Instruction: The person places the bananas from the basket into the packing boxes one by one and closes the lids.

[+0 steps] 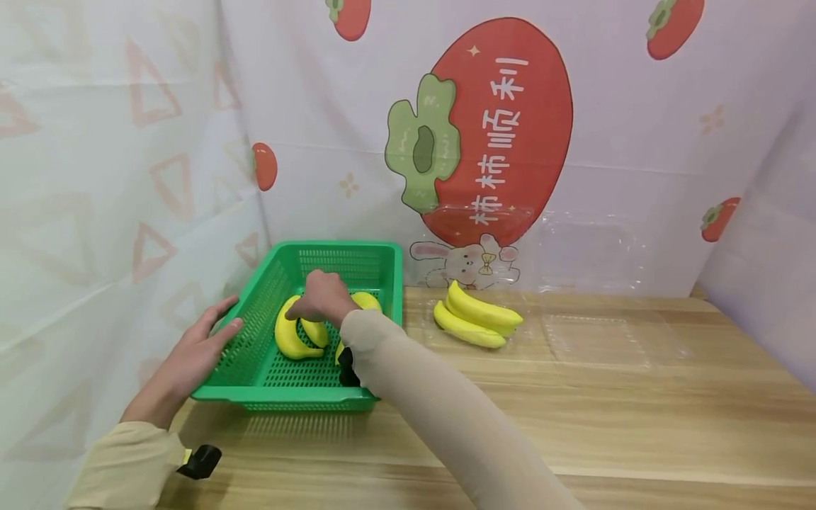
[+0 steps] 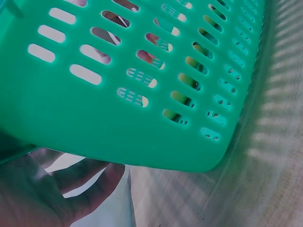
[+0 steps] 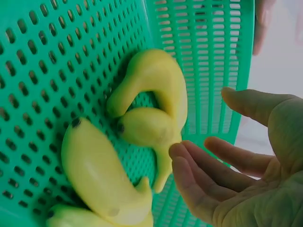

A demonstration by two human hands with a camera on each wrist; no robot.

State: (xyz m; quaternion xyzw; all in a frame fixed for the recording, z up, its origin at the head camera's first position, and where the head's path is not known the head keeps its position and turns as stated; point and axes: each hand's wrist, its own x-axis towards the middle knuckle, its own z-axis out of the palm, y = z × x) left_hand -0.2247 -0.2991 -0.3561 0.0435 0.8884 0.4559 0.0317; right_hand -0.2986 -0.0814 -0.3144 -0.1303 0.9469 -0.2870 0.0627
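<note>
My right hand [image 1: 325, 294] reaches down into a green plastic basket [image 1: 306, 393]. In the right wrist view its fingers [image 3: 208, 175] are loosely bent with the thumb apart, the fingertips right at a small banana [image 3: 147, 126]. A curved banana [image 3: 163, 75] lies against that one. Nearer the camera are a plump banana [image 3: 94, 165] and a partly hidden banana [image 3: 75, 217]. My left hand [image 1: 197, 350] is at the basket's left rim, thumb and fingers extended. In the left wrist view its fingers [image 2: 94, 191] lie along the green edge.
Right of the basket, a clear plastic clamshell box [image 1: 427, 333] with its lid raised holds two bananas [image 1: 478, 315]. Beside it stands another clear clamshell box [image 1: 589, 340], lid up. Behind the wooden table [image 1: 574, 432] hangs a printed cloth [image 1: 319, 85].
</note>
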